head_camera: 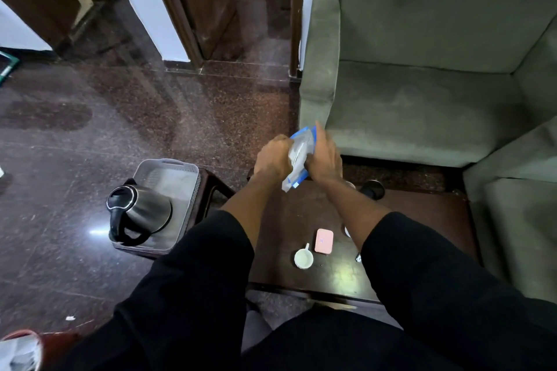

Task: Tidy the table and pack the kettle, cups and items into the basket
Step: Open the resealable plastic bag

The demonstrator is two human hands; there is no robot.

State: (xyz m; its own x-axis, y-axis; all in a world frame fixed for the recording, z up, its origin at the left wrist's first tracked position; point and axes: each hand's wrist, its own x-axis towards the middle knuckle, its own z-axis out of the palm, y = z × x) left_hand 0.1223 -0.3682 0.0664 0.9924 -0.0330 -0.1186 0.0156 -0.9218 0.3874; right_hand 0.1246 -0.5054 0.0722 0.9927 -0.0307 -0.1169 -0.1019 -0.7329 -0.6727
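The grey basket (pixel 168 178), kettle (pixel 141 214) inside, sat well left of both hands. The left hand (pixel 271 156) and right hand (pixel 324 156) both gripped a clear blue-edged pouch (pixel 298 150), upright above the surface (pixel 422 220); the left was nearer the basket.

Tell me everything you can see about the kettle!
The kettle is shiny silver metal with a black lid rim, a black spout and a curved black handle. It lies tipped on its side, its top pointing left, inside the grey plastic basket that sits on a dark stool left of the table. No hand touches it; only the basket does. Its lid looks closed.
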